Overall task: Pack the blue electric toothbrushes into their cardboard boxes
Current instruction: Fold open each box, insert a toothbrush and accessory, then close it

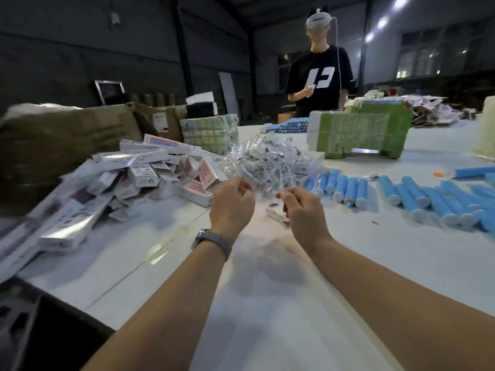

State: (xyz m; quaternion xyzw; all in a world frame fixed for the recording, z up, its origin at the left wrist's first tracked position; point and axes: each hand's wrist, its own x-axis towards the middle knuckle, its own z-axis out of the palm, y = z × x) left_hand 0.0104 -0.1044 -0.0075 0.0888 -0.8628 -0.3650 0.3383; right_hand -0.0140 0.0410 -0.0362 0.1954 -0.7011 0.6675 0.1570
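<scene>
Several blue electric toothbrush handles point(345, 190) lie side by side on the white table point(267, 303), stretching to the right edge. A heap of white cardboard boxes point(139, 170) sits at the left. Between them lies a pile of small clear plastic bags point(267, 159) holding brush heads. My left hand point(231, 203) and my right hand point(301, 207) hover close together just in front of that pile, fingers curled. They seem to pinch a clear plastic bag point(263, 187) stretched between them; it is blurred and hard to make out.
A person in a black T-shirt point(320, 76) stands across the table. A green stack of cartons point(359, 132) stands at the back right, a smaller one point(210, 132) at the back centre. Brown cardboard cartons point(67, 137) line the left side. A small packet point(277, 216) lies under my right hand.
</scene>
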